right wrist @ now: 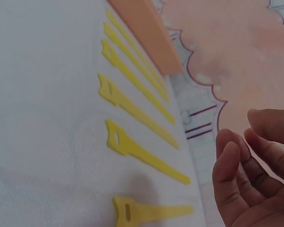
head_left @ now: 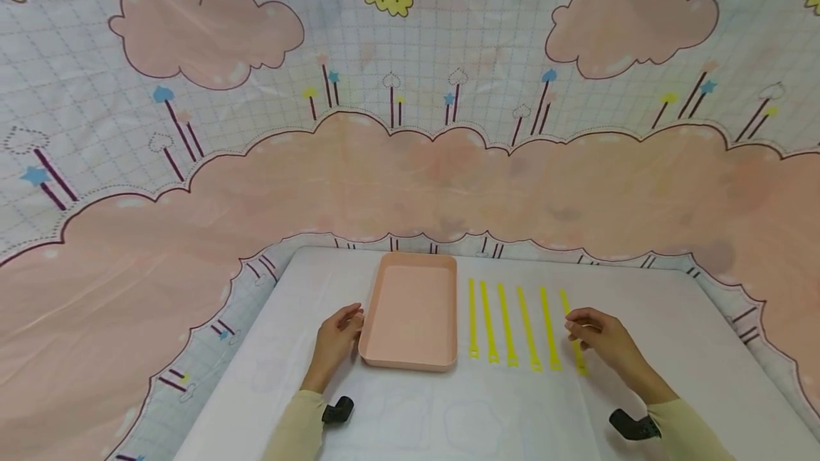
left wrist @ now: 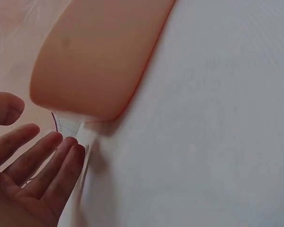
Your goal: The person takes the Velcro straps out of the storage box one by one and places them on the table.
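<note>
A shallow pink-orange tray (head_left: 410,311) lies on the white table, its inside bare. My left hand (head_left: 337,336) is beside the tray's left edge with loosely bent fingers and nothing in them. In the left wrist view that hand (left wrist: 35,165) shows apart from the tray's outer wall (left wrist: 99,61). To the right of the tray several flat yellow strips lie in a row, each with a wider, slotted end nearer me. My right hand (head_left: 598,336) hovers over the rightmost yellow strip (head_left: 581,361), fingers relaxed. The right wrist view shows this hand (right wrist: 255,170) holding nothing, above the nearest strip (right wrist: 156,212).
The white table (head_left: 512,411) reaches back to a patterned cloth (head_left: 448,176) with pink clouds that hangs behind it. A dark wrist camera (head_left: 338,411) sits on the left sleeve, and another dark camera (head_left: 634,425) on the right.
</note>
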Available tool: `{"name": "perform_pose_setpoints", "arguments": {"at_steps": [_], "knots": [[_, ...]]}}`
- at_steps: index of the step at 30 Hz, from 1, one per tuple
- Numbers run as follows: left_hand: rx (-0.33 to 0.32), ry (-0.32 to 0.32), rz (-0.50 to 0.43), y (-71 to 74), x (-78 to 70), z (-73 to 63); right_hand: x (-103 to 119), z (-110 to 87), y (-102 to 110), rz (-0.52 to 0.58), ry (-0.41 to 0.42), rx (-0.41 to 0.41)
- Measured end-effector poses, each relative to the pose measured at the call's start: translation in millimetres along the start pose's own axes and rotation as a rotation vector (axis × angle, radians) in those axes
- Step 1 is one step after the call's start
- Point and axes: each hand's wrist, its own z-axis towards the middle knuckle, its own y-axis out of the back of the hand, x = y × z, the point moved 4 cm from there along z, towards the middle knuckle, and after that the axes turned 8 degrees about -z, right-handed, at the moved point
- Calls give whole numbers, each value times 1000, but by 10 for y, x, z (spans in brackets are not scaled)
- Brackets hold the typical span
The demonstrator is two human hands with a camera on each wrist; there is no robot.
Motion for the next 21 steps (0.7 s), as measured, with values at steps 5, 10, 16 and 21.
{"name": "perform_pose_setpoints", "arguments": {"at_steps": [5,10,16,21], "knots": [[-23,-38,64,53,-77,-35,89,-70,-15,15,32,-8],[-29,-87,138,66,-187,-90,191,-157,-69,35,55,-10],[-4,-203,153,4,-398,-191,331,-289,-124,30,122,-16],[19,-345,244,-82,-619,-276,428,-358,-169,17,190,-53]]}}
